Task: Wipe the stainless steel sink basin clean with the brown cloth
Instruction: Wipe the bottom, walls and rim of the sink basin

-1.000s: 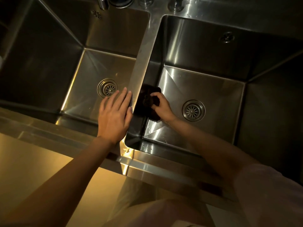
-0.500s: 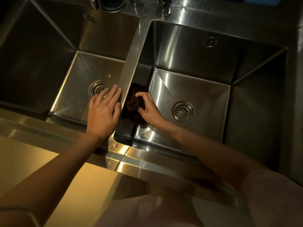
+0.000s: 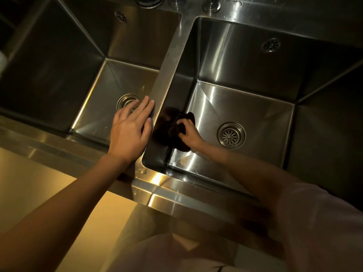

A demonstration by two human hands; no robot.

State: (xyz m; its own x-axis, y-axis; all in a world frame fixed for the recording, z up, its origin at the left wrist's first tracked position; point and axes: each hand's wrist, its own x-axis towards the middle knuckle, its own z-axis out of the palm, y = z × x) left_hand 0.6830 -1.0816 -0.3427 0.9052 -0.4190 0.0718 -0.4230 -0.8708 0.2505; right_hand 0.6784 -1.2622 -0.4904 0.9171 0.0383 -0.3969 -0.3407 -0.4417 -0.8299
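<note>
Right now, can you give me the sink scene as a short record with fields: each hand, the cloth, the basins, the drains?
left hand: flat, palm down, on the divider between the two basins
right hand: down in the right basin, closed on the brown cloth
brown cloth: bunched, at the basin's left wall and floor
left basin: no cloth in it
drains: right drain uncovered; left drain partly hidden by fingers
water: a few drops on the near rim

Two basins (image 3: pixel 245 107) (image 3: pixel 59 61), two drains (image 3: pixel 231 135) (image 3: pixel 127 100), one cloth (image 3: pixel 177 130)
</note>
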